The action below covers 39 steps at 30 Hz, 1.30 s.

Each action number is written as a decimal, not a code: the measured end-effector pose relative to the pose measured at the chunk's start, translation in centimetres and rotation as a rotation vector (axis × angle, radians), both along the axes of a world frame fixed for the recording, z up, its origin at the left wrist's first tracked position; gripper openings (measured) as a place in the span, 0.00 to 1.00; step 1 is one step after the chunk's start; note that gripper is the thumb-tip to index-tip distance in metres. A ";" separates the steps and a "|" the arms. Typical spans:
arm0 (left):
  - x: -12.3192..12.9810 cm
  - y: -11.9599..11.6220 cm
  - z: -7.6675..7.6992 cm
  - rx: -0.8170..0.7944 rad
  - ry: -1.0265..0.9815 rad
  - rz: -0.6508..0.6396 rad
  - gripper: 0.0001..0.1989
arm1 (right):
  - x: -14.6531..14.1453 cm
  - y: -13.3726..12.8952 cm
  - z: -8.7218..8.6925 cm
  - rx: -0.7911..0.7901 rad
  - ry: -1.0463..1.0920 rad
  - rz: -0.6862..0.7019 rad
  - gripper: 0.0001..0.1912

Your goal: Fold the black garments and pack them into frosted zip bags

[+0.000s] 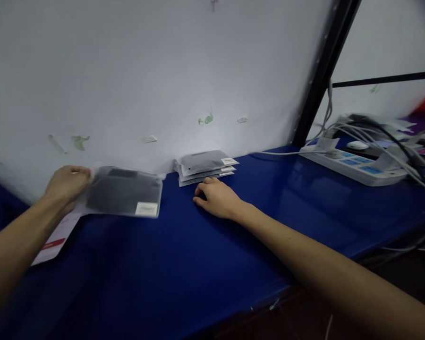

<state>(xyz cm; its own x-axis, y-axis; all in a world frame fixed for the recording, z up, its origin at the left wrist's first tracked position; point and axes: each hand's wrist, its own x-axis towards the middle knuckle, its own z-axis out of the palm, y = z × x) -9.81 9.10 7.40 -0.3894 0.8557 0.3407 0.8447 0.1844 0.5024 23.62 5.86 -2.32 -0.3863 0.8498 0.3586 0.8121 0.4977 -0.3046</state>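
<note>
My left hand (68, 186) is closed on the left edge of a clear plastic pouch (123, 191) that has a dark, flat item inside. A white label (147, 209) sits at the pouch's lower right corner. Below that hand lies a white and red card or sheet (55, 241), partly covered by hand and pouch. My right hand (217, 196) rests on the blue tabletop with its fingers loosely curled, just in front of a stack of similar labelled pouches (205, 163). Whether its fingertips touch the stack, I cannot tell.
A white power strip (354, 165) with plugs and several tangled cables (393, 151) lies on the right of the blue table (156, 278). Behind the table stands a white wall (145, 71) with a black frame post (322, 75). The table's front edge runs at lower right.
</note>
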 end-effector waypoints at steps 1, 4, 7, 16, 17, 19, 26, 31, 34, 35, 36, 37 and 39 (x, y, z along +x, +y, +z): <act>-0.1 0.3 -0.1 0.024 0.048 0.041 0.21 | 0.0 0.0 0.0 0.002 0.003 0.000 0.12; 0.3 -0.1 -1.6 0.053 0.377 -0.086 0.26 | 0.0 0.0 0.0 0.003 0.000 0.004 0.12; 1.3 -1.3 -4.4 -0.056 0.696 -0.434 0.26 | 0.1 0.0 0.0 0.014 -0.006 0.018 0.12; 1.9 -1.8 -7.8 -0.104 0.811 -0.275 0.31 | 0.4 0.0 0.1 0.004 -0.001 0.042 0.13; 1.9 -1.8 -7.7 -0.092 0.813 -0.262 0.30 | 0.5 0.1 0.1 -0.002 0.000 0.044 0.13; 2.0 -2.0 -7.7 -0.053 0.822 -0.254 0.30 | 0.5 0.1 0.1 -0.010 0.007 0.047 0.13; 5.8 -3.9 -8.5 0.075 0.711 -0.545 0.24 | 0.8 0.2 0.1 -0.004 0.018 0.049 0.11; 7.8 -5.0 -9.3 -0.072 0.497 -0.840 0.19 | 1.3 0.6 0.2 -0.012 0.083 0.094 0.09; 7.6 -5.2 -9.3 -0.092 0.443 -0.845 0.19 | 1.9 1.2 0.2 0.042 0.134 0.045 0.09; 7.5 -5.3 -9.3 -0.099 0.436 -0.849 0.19 | 2.3 1.5 0.1 0.087 0.155 -0.006 0.09; 7.3 -5.3 -9.2 -0.108 0.431 -0.855 0.19 | 2.7 1.8 0.0 0.143 0.177 -0.076 0.10; 7.3 -5.4 -9.2 -0.113 0.425 -0.860 0.19 | 3.1 2.2 -0.1 0.201 0.196 -0.161 0.12; 7.1 -5.5 -9.2 -0.119 0.414 -0.869 0.19 | 4.2 3.0 -0.5 0.291 0.214 -0.342 0.18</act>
